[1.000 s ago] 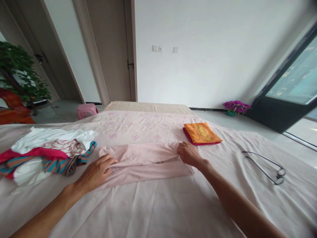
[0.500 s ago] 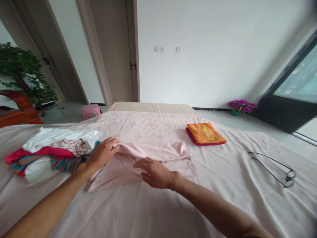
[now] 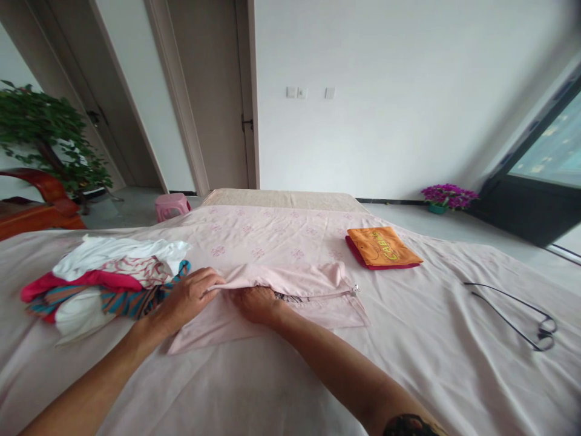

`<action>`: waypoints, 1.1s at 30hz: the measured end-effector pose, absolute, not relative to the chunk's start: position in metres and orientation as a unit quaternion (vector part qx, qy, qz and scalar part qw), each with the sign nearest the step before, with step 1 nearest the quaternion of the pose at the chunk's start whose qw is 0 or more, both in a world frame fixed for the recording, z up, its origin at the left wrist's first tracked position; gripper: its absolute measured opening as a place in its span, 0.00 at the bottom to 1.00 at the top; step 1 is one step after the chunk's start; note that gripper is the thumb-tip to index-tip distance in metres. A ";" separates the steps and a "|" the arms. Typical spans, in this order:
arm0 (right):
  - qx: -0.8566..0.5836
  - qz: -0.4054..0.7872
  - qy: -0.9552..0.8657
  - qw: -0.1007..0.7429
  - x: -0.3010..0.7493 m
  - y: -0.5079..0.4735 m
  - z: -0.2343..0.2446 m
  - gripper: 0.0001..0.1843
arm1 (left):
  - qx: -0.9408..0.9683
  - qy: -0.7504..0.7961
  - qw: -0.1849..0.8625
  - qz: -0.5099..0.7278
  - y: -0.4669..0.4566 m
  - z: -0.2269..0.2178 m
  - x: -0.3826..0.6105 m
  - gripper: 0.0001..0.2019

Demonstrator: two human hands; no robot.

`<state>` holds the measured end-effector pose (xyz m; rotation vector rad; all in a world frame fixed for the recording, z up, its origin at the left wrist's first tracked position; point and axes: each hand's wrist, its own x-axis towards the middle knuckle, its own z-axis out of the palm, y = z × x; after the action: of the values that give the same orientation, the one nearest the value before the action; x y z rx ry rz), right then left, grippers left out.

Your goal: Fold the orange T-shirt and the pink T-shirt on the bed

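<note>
A light pink garment (image 3: pixel 313 281) lies partly folded on the bed in front of me. Its upper layer has a small silvery ornament (image 3: pixel 355 290) at the right end, and a dark print shows under the lifted edge. My left hand (image 3: pixel 197 293) pinches that edge near the garment's left side. Under the same layer, my right hand (image 3: pixel 256 304) reaches in with its fingers hidden by the cloth. Close to my left hand is a loose pile of clothes (image 3: pixel 104 275) in white, red and striped fabric.
An orange folded garment (image 3: pixel 384 247) rests on a dark red one at the right. Black-framed glasses (image 3: pixel 512 303) lie on the pale pink bedsheet (image 3: pixel 408 339). Beyond the bed are a pink stool (image 3: pixel 172 206), a green plant (image 3: pixel 45 127) and purple flowers (image 3: pixel 449 195).
My right hand has moved left and slipped beneath the garment's upper layer, where a dark print now shows. The left hand keeps its hold on the edge. The view has shifted slightly.
</note>
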<state>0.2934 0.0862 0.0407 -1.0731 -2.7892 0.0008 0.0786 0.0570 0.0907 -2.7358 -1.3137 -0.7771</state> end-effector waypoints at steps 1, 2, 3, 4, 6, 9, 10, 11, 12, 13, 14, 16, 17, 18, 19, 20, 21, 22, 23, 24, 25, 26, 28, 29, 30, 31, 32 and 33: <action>-0.348 -0.003 -0.935 0.070 0.294 0.084 0.042 0.19 | -0.877 -0.413 0.008 -0.246 0.054 0.086 0.078 0.08; -0.339 -0.002 -0.939 0.065 0.295 0.080 0.044 0.20 | -0.879 -0.409 0.013 -0.244 0.052 0.082 0.078 0.07; -0.333 0.006 -0.941 0.062 0.296 0.076 0.045 0.20 | -0.880 -0.408 0.017 -0.243 0.049 0.077 0.077 0.07; -0.338 0.015 -0.939 0.064 0.297 0.071 0.045 0.19 | -0.880 -0.409 0.021 -0.241 0.047 0.072 0.077 0.07; -0.360 0.040 -0.929 0.071 0.299 0.059 0.044 0.17 | -0.880 -0.411 0.026 -0.236 0.044 0.064 0.075 0.08; -0.395 0.067 -0.912 0.081 0.300 0.044 0.042 0.23 | -0.878 -0.417 0.030 -0.233 0.041 0.054 0.073 0.10; -0.402 0.075 -0.909 0.080 0.299 0.041 0.042 0.25 | -0.877 -0.419 0.031 -0.235 0.040 0.052 0.074 0.10; -0.406 0.085 -0.907 0.074 0.298 0.039 0.042 0.27 | -0.875 -0.420 0.030 -0.238 0.040 0.052 0.074 0.10; -0.409 0.096 -0.905 0.065 0.296 0.039 0.044 0.28 | -0.874 -0.421 0.028 -0.242 0.040 0.051 0.075 0.10; -0.410 0.107 -0.904 0.055 0.294 0.038 0.046 0.29 | -0.872 -0.422 0.025 -0.247 0.040 0.052 0.076 0.10; -0.408 0.118 -0.904 0.046 0.293 0.038 0.048 0.30 | -0.870 -0.424 0.020 -0.250 0.040 0.053 0.077 0.10; -0.387 0.129 -0.911 0.054 0.293 0.037 0.053 0.31 | -0.866 -0.435 0.003 -0.246 0.041 0.056 0.077 0.11; -0.362 0.129 -0.920 0.070 0.295 0.035 0.056 0.31 | -0.864 -0.443 -0.011 -0.237 0.040 0.058 0.077 0.12; -0.329 0.128 -0.931 0.090 0.299 0.032 0.059 0.30 | -0.864 -0.450 -0.028 -0.223 0.040 0.060 0.077 0.11; -0.292 0.127 -0.941 0.113 0.305 0.029 0.062 0.28 | -0.864 -0.456 -0.050 -0.205 0.039 0.063 0.077 0.10; -0.255 0.127 -0.949 0.133 0.312 0.027 0.065 0.24 | -0.863 -0.463 -0.075 -0.187 0.039 0.067 0.078 0.09; -0.225 0.129 -0.954 0.150 0.320 0.025 0.068 0.20 | -0.859 -0.470 -0.100 -0.175 0.040 0.071 0.079 0.08; -0.210 0.133 -0.955 0.163 0.328 0.024 0.071 0.17 | -0.852 -0.480 -0.121 -0.172 0.042 0.076 0.080 0.09; -0.210 0.137 -0.952 0.175 0.336 0.024 0.075 0.15 | -0.843 -0.490 -0.137 -0.177 0.044 0.081 0.083 0.11; -0.223 0.140 -0.946 0.189 0.344 0.025 0.079 0.14 | -0.832 -0.500 -0.145 -0.190 0.049 0.085 0.087 0.14; -0.243 0.142 -0.938 0.204 0.351 0.027 0.082 0.15 | -0.823 -0.509 -0.147 -0.207 0.054 0.088 0.093 0.16; -0.269 0.142 -0.927 0.221 0.357 0.031 0.085 0.15 | -0.814 -0.515 -0.143 -0.228 0.060 0.090 0.100 0.18; -0.324 0.129 -0.902 0.255 0.367 0.041 0.087 0.17 | -0.807 -0.517 -0.125 -0.258 0.074 0.088 0.116 0.19; -0.351 0.113 -0.891 0.266 0.372 0.047 0.087 0.18 | -0.808 -0.514 -0.111 -0.265 0.080 0.084 0.125 0.19; -0.377 0.092 -0.882 0.267 0.378 0.053 0.085 0.19 | -0.814 -0.509 -0.093 -0.264 0.085 0.077 0.133 0.20; -0.403 0.066 -0.875 0.259 0.384 0.059 0.082 0.22 | -0.822 -0.504 -0.073 -0.255 0.088 0.069 0.140 0.21; -0.430 0.040 -0.869 0.240 0.392 0.065 0.077 0.24 | -0.830 -0.500 -0.049 -0.241 0.091 0.060 0.145 0.22; -0.457 0.017 -0.863 0.213 0.402 0.071 0.072 0.27 | -0.838 -0.498 -0.025 -0.224 0.092 0.050 0.148 0.24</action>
<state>0.4019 0.0714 0.0718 -1.2683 -2.3971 0.0469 0.1477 0.0922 0.0504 -2.6740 -1.5894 -0.7136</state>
